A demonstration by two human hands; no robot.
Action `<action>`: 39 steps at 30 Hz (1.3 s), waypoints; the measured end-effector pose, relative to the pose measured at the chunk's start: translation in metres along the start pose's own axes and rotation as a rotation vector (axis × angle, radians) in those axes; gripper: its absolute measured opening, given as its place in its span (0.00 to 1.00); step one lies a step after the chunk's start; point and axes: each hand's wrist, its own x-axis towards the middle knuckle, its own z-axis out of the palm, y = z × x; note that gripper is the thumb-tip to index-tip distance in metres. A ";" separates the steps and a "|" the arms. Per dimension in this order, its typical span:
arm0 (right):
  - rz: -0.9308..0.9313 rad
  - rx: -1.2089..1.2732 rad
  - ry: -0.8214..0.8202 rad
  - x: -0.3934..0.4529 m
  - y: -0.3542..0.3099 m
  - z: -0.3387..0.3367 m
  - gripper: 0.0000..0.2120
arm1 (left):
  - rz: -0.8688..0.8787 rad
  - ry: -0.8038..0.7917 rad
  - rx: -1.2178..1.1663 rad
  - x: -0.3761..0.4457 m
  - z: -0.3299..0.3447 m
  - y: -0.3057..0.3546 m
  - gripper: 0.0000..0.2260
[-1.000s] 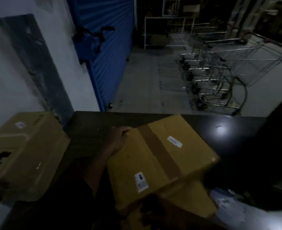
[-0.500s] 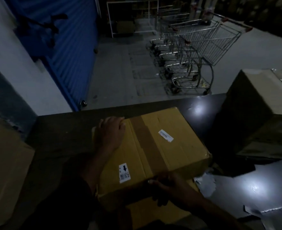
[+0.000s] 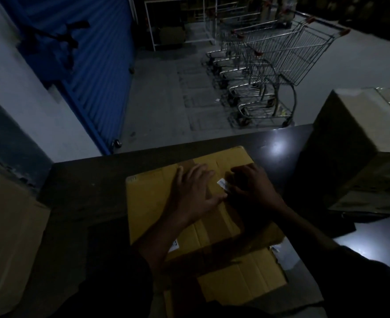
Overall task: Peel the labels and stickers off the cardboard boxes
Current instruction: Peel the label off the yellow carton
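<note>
Both hands now lie on the cardboard box (image 3: 157,203): left hand (image 3: 192,193) spread flat, pressing; right hand (image 3: 254,189) curled, fingertips pinching the white label (image 3: 222,183) lying between them, just beside the left thumb.

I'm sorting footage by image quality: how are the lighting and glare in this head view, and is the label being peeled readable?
Head view: very dim overall; bright glare on the dark counter; the small white label under the right hand shows, its print unreadable; straight edges bow from wide-angle distortion.
</note>
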 end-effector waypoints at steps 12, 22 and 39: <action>-0.181 -0.077 -0.156 0.023 0.003 -0.008 0.17 | 0.010 0.033 -0.061 -0.001 0.002 -0.008 0.35; -0.145 -0.102 -0.163 0.025 -0.004 -0.008 0.16 | 0.010 0.025 -0.075 -0.002 0.001 -0.006 0.34; 0.034 0.163 0.388 -0.059 0.022 0.020 0.07 | -0.005 0.058 -0.117 0.008 -0.003 0.002 0.18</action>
